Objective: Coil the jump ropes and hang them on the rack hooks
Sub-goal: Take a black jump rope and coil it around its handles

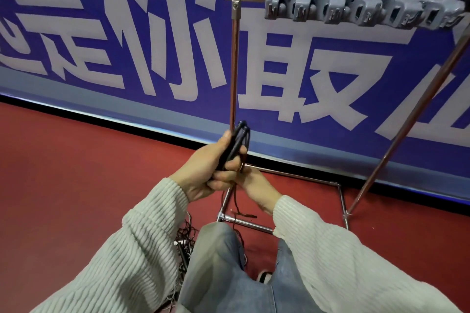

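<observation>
My left hand (206, 170) grips the two black handles (235, 143) of a jump rope, held upright together in front of the rack's left post. My right hand (254, 183) sits just behind and below it, fingers hidden by the left hand, with the thin dark rope (236, 201) running down between the hands to the floor. A tangle of more dark ropes (185, 239) lies on the floor by my left knee. The metal rack (235, 58) stands ahead, its top bar carrying a grey strip of hooks (361, 11), all bare.
A blue banner wall with large white characters (152, 46) stands right behind the rack. Red floor (76, 160) spreads to the left. The rack's base bars (254, 225) lie near my knees, and its right post (407, 124) slants outward.
</observation>
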`<state>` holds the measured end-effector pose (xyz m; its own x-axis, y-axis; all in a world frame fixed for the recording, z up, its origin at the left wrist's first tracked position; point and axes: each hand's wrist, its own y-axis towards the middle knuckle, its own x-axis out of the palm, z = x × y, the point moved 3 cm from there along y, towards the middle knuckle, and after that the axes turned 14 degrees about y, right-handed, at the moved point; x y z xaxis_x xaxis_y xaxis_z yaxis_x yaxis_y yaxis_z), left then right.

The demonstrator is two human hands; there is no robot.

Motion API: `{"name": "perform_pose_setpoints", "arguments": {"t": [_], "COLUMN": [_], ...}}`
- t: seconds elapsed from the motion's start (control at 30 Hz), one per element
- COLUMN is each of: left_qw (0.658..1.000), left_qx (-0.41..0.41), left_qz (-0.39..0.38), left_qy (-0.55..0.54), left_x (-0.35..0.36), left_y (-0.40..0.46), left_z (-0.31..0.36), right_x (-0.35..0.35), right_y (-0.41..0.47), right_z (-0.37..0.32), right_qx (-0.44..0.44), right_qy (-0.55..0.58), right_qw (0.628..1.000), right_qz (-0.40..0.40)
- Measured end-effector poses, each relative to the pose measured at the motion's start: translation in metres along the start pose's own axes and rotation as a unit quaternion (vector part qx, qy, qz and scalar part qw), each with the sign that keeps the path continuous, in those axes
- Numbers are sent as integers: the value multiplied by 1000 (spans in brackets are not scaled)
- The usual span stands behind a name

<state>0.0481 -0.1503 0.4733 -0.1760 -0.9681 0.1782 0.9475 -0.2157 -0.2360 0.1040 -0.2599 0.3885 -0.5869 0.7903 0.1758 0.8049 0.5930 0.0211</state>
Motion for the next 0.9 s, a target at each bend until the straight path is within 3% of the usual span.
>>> {"name": "perform_pose_setpoints", "arguments": {"t": [0.13, 0.23, 0.3, 0.37, 0.43, 0.53, 0.63, 0.7, 0.8, 0.9], "left_qw": [985, 947, 876, 771, 709, 632, 620, 624, 684, 738], "left_qx": [36, 57, 93, 136, 131, 125, 257, 349, 428, 399], "left_qz": [167, 294, 329, 305, 228, 29, -63, -59, 51, 204], "left_qy": [-10, 116, 341, 542, 655, 764, 738, 697, 588, 505], "left_x": [-42, -65, -72, -72, -68, -37, -1, 21, 39, 47], "left_y": [8, 25, 41, 49, 54, 34, 2, -18, -36, -44], "left_z": [24, 24, 20, 12, 0, -16, -20, -13, 4, 12], "right_x": [-7, -14, -11, -4, 3, 11, 7, -13, -38, -32], "right_y": [2, 4, 6, 4, -1, -15, -19, -23, -45, -79], "right_z": [0, -14, -27, -41, -66, -113, -141, -140, -126, -108], "right_qx": [-15, -71, -75, -48, -27, -66, -77, -17, 11, -1], "right_qy": [31, -181, -368, -480, -550, -587, -603, -552, -385, -240], "right_qw": [993, 973, 925, 876, 826, 782, 776, 824, 917, 971], "right_qz": [112, 123, 65, -24, -118, -198, -169, -127, -103, -14]}}
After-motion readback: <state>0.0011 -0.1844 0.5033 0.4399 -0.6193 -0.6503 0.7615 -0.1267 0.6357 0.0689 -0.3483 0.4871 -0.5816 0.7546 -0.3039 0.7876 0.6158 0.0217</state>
